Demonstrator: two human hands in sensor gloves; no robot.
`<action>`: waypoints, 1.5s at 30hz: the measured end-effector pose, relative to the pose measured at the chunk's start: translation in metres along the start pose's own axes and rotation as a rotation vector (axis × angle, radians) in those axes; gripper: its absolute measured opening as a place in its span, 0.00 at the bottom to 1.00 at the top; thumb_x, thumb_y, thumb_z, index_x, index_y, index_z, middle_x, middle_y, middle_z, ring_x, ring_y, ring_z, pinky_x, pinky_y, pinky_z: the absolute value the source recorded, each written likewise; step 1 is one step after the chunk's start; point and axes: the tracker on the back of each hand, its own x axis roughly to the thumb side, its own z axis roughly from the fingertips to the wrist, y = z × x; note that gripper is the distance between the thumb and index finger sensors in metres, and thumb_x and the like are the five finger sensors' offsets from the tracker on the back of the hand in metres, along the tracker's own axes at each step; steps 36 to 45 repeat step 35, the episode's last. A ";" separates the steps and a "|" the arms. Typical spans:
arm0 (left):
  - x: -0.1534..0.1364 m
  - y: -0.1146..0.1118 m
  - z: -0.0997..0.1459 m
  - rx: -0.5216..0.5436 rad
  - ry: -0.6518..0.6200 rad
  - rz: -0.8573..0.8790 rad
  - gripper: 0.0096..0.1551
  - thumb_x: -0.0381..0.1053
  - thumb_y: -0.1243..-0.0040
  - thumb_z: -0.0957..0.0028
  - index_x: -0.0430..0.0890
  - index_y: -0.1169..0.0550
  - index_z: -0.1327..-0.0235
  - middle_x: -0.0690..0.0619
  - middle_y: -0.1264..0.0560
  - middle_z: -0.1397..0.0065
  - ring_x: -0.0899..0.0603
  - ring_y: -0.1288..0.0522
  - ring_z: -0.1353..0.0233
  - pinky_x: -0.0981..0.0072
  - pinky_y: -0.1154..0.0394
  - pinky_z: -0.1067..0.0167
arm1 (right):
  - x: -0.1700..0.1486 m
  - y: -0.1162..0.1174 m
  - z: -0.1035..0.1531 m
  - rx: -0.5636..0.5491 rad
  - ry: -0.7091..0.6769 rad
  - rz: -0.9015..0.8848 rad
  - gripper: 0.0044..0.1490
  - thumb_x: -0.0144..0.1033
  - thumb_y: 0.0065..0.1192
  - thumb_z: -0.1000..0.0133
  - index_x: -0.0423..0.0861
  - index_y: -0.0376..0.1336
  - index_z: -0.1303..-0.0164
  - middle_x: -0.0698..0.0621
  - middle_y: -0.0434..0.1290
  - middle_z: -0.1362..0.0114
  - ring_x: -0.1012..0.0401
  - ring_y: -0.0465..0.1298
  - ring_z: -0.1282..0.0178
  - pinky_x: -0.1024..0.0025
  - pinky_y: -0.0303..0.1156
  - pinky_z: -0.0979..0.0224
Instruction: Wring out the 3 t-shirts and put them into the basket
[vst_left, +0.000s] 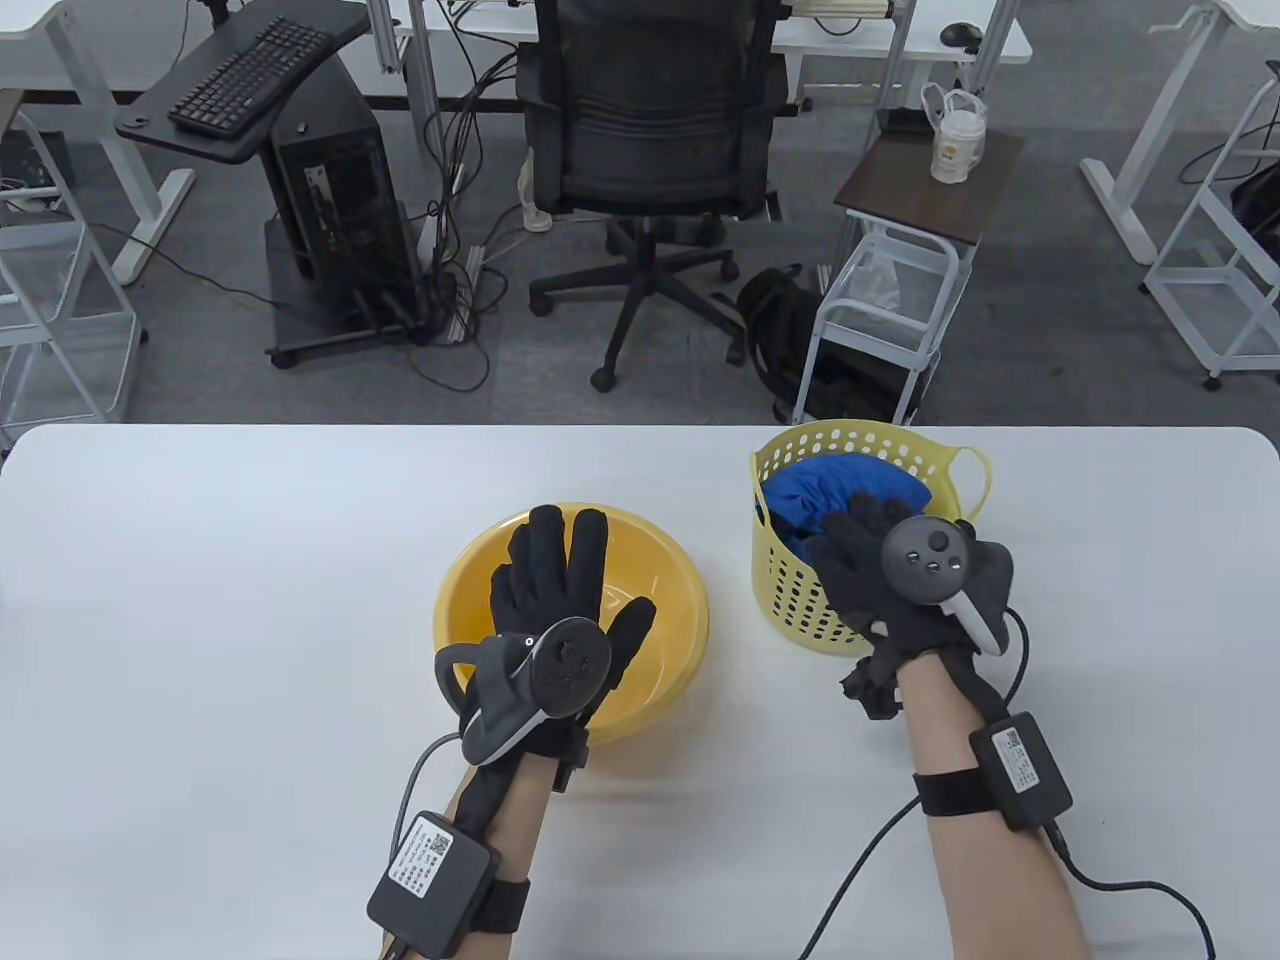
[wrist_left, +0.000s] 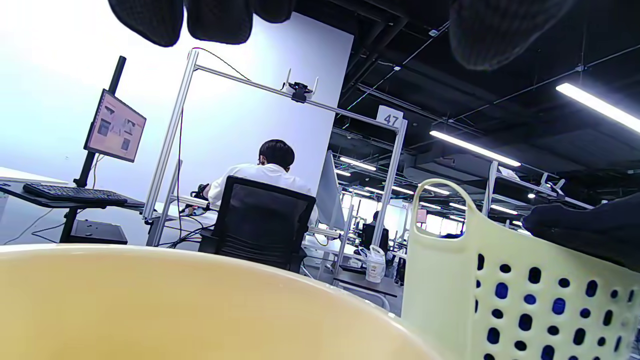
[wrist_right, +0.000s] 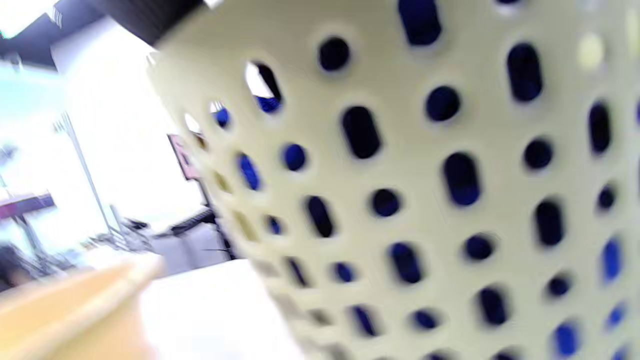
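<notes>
On the white table (vst_left: 200, 600), a yellow bowl (vst_left: 660, 560) left of centre and, just to its right but apart from it, a pale yellow basket (vst_left: 790, 590) with holed walls and loop handles. Inside the basket, blue t-shirts (vst_left: 810, 490) bunched together, blue showing through the holes in both wrist views; impossible to count how many garments lie in the heap. Over the bowl, the left hand (vst_left: 565, 590), fingers (vst_left: 585, 540) straight and spread, relaxed and holding nothing, a tracker strapped to its back. Over the near rim of the basket, the right hand (vst_left: 880, 570), fingers reaching down toward the blue cloth; impossible to tell whether grasping the cloth or merely resting above it, with the tracker covering much of the hand. Bowl interior as far as visible past the left hand showing only yellow. In the left wrist view, bowl rim low in the foreground, basket wall and handle at right. Right wrist view blurred, filled by the basket wall. Beyond the table, a black office chair (vst_left: 650, 110), a keyboard (vst_left: 250, 75) on a stand, a small cart (vst_left: 900, 260).
</notes>
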 end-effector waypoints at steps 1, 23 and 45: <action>0.000 0.001 0.000 -0.006 0.005 -0.004 0.55 0.74 0.44 0.38 0.54 0.57 0.13 0.36 0.53 0.07 0.26 0.44 0.13 0.29 0.40 0.23 | 0.004 0.001 -0.001 0.001 -0.005 0.004 0.46 0.58 0.46 0.36 0.32 0.77 0.36 0.28 0.73 0.26 0.26 0.68 0.28 0.18 0.36 0.36; -0.053 0.004 -0.003 -0.126 0.212 -0.090 0.51 0.79 0.52 0.41 0.64 0.59 0.13 0.43 0.59 0.05 0.25 0.55 0.12 0.26 0.50 0.22 | 0.035 -0.024 0.023 -0.272 -0.219 -0.083 0.52 0.60 0.54 0.36 0.43 0.40 0.12 0.23 0.34 0.15 0.24 0.30 0.24 0.16 0.33 0.38; -0.041 -0.007 -0.004 -0.172 0.172 -0.107 0.53 0.79 0.52 0.40 0.63 0.60 0.13 0.40 0.59 0.05 0.25 0.56 0.13 0.26 0.51 0.22 | 0.044 -0.014 0.021 -0.251 -0.236 -0.060 0.52 0.59 0.54 0.35 0.41 0.42 0.12 0.23 0.33 0.16 0.24 0.29 0.25 0.16 0.33 0.39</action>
